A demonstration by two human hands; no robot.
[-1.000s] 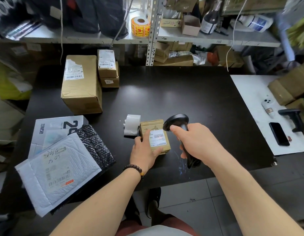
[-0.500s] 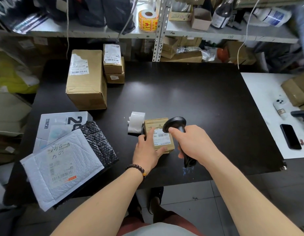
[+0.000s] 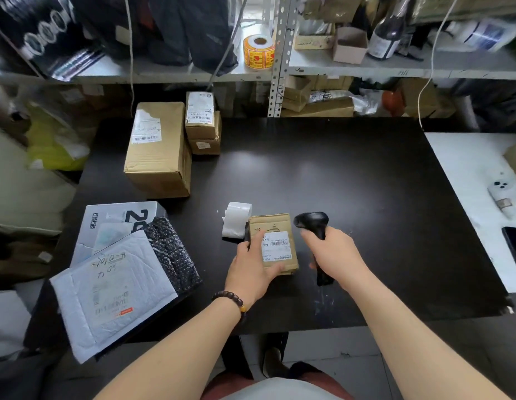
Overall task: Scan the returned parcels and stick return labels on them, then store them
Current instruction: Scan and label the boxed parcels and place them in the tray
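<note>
A small brown parcel (image 3: 275, 226) with a white barcode label lies near the front of the black table (image 3: 352, 183). My left hand (image 3: 252, 269) grips its near left corner, thumb on the front edge, a finger along the left side. My right hand (image 3: 333, 256) grips the handle of a black barcode scanner (image 3: 311, 222), whose head sits just right of the parcel. A white label roll (image 3: 236, 219) lies beside the parcel's far left corner.
A large brown box (image 3: 158, 151) and two stacked small boxes (image 3: 203, 122) stand at the table's back left. Mailers (image 3: 112, 287) pile at the front left. A white side table (image 3: 470, 197) with phones lies to the right. Shelves with a yellow sticker roll (image 3: 258, 51) run behind.
My right hand has drawn the scanner away from over the parcel's label to its right side. My left hand stays on the parcel. The camera view shifted slightly.
</note>
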